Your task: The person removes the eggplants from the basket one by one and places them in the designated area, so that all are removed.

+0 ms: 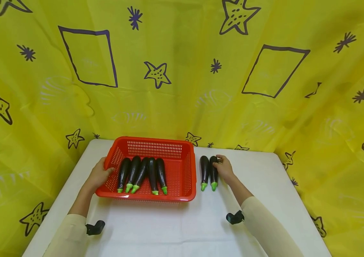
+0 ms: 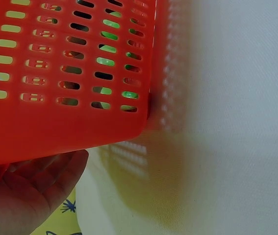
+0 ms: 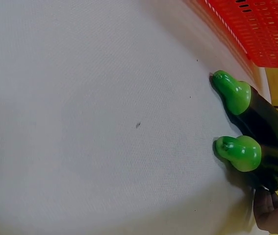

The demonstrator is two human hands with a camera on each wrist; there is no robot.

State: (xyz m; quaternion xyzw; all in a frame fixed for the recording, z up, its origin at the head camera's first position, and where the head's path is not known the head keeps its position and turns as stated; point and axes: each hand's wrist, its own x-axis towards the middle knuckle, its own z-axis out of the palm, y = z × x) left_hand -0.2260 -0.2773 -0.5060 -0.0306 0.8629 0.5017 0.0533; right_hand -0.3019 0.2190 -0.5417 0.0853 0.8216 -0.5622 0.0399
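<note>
My left hand (image 1: 97, 175) grips the left rim of a red plastic basket (image 1: 176, 175), thumb over the inside edge. In the left wrist view its fingers (image 2: 63, 181) curl under the rim, beside the slotted wall. Several dark purple eggplants with green stem ends (image 1: 151, 175) lie side by side in the basket's left and middle part. Right of the basket, two more lie on the table, stems toward me. Around the far end of the outer eggplant (image 1: 213, 173), my right hand (image 1: 225, 170) holds with thumb and fingers. The inner eggplant (image 1: 204, 170) lies close alongside it.
A white-covered table (image 1: 156, 228) bears everything. Behind it and at both sides hangs a yellow curtain (image 1: 182, 107) with drawn stars and frames. Each wrist carries a small black camera mount, as on the left (image 1: 95, 227) and right (image 1: 235, 217).
</note>
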